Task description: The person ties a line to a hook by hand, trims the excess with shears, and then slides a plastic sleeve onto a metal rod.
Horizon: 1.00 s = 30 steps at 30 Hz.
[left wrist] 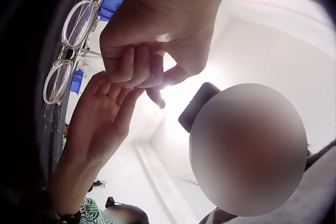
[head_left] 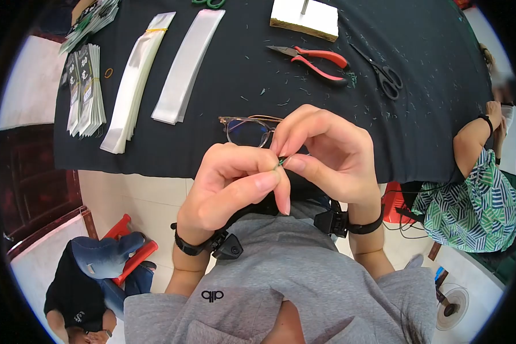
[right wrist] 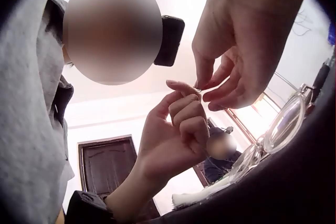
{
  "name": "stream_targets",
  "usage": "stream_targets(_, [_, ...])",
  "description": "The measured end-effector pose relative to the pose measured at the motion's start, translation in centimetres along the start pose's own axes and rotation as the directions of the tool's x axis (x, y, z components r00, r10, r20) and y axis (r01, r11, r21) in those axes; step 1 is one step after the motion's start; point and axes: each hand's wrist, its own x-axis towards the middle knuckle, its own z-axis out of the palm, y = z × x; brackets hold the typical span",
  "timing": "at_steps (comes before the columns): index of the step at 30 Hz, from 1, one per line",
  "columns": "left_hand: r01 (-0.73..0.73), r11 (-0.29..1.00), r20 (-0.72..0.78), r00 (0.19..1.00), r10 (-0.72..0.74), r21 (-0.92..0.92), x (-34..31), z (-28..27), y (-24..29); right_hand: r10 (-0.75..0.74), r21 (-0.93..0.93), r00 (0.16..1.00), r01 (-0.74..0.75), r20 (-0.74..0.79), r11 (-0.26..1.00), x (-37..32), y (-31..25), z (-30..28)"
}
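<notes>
My left hand (head_left: 229, 178) and right hand (head_left: 332, 149) meet in front of my chest, near the front edge of the black-covered table. Between their fingertips is a tiny green strand (head_left: 280, 163) with a dark bit, mostly hidden by the fingers. My left thumb and index finger pinch it from one side; the right thumb and fingertips pinch it from the other. In the right wrist view a small shiny piece (right wrist: 198, 90) shows where the fingertips meet; its exact kind I cannot tell. Just beyond the hands lie eyeglasses (head_left: 247, 131), partly covered by the right hand.
Red-handled pliers (head_left: 321, 60), black scissors (head_left: 384, 74) and a white-topped block (head_left: 305, 17) lie on the black tablecloth (head_left: 235, 80) among green scraps. Clear sleeves (head_left: 189, 66), a banded bundle (head_left: 135, 86) and printed packets (head_left: 89, 92) lie left. Other people sit at both sides.
</notes>
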Motion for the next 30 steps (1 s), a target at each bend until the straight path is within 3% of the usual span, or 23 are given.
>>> stream_targets(2, [0.001,1.000,-0.009,1.000,-0.001,0.000,0.0,0.2,0.2,-0.025,-0.022,1.000,0.025,0.001,0.999,0.0,0.0,0.0])
stream_targets(3, [0.001,1.000,-0.010,1.000,-0.001,0.000,0.0,0.2,0.4,-0.042,-0.121,0.999,0.040,-0.009,0.992,0.0,-0.1,0.0])
stream_targets(5, [0.044,0.976,-0.033,0.999,-0.038,0.212,-0.1,0.2,1.1,-0.060,-0.219,0.998,0.054,-0.018,0.974,-0.1,-0.6,-0.1])
stream_targets(7, [0.058,0.950,-0.102,0.994,-0.028,0.306,-0.1,0.6,1.4,-0.119,-0.488,0.993,0.102,-0.002,0.867,0.0,-1.3,-0.2])
stream_targets(8, [0.078,0.915,-0.169,0.986,-0.011,0.396,-0.1,0.9,1.4,-0.118,-0.487,0.993,0.102,-0.002,0.868,0.0,-1.7,-0.3])
stream_targets(10, [0.107,0.925,-0.282,0.959,0.001,0.366,0.1,1.2,1.2,-0.203,-0.654,0.976,0.208,0.084,0.728,0.2,-2.3,-0.4])
stream_targets(12, [-0.049,0.907,-0.267,0.948,0.175,0.419,0.6,1.3,0.8,-0.233,-0.692,0.969,0.227,0.087,0.686,0.3,-2.7,-0.1])
stream_targets(14, [-0.041,0.903,-0.261,0.951,0.166,0.427,0.3,1.2,0.5,-0.226,-0.773,0.963,0.254,0.146,0.582,0.3,-3.3,-0.1])
stream_targets(17, [-0.023,0.903,-0.245,0.959,0.141,0.430,0.1,1.3,0.6,-0.209,-0.812,0.962,0.263,0.177,0.521,0.3,-3.7,-0.1])
stream_targets(24, [-0.004,0.949,-0.248,0.965,0.087,0.316,0.2,1.5,0.5,-0.218,-0.811,0.954,0.290,0.205,0.508,0.5,-3.6,-0.2])
stream_targets(30, [-0.083,0.994,-0.263,0.960,0.099,0.070,0.2,1.6,-0.5,-0.405,-0.779,0.897,0.380,0.179,0.498,0.3,-2.5,-0.6])
